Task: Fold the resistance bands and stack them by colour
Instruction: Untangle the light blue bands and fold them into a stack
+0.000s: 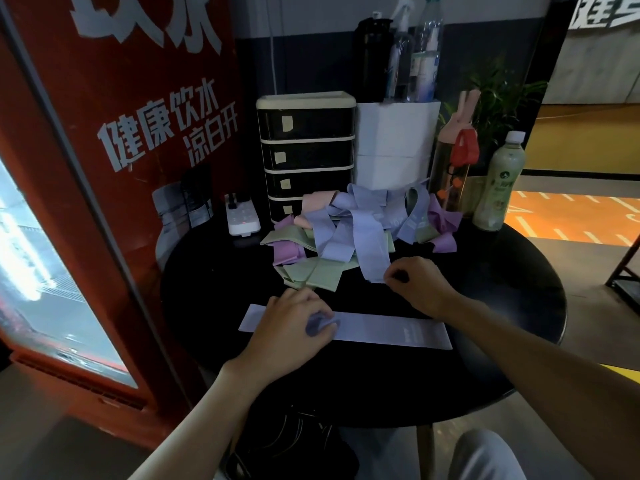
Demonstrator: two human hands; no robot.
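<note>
Flat lavender band [388, 329] is lying on the counter [502, 271], long axis running left-right, the left hand [294, 327] gripping a bunched part near its left end, the right hand [419, 282] just beyond pinching a loose strip [375, 251] trailing from the pile [346, 230].

Red cabinet [114, 202], left of frame: white characters 健康饮水 over 凉白开, legible. Larger white characters above them are cut by the top edge and unreadable. Banner [606, 12], upper right: white characters cropped, unreadable. Pale print on the band [412, 332], lower centre, and the bottle [498, 188] label, right: too small to read.
</note>
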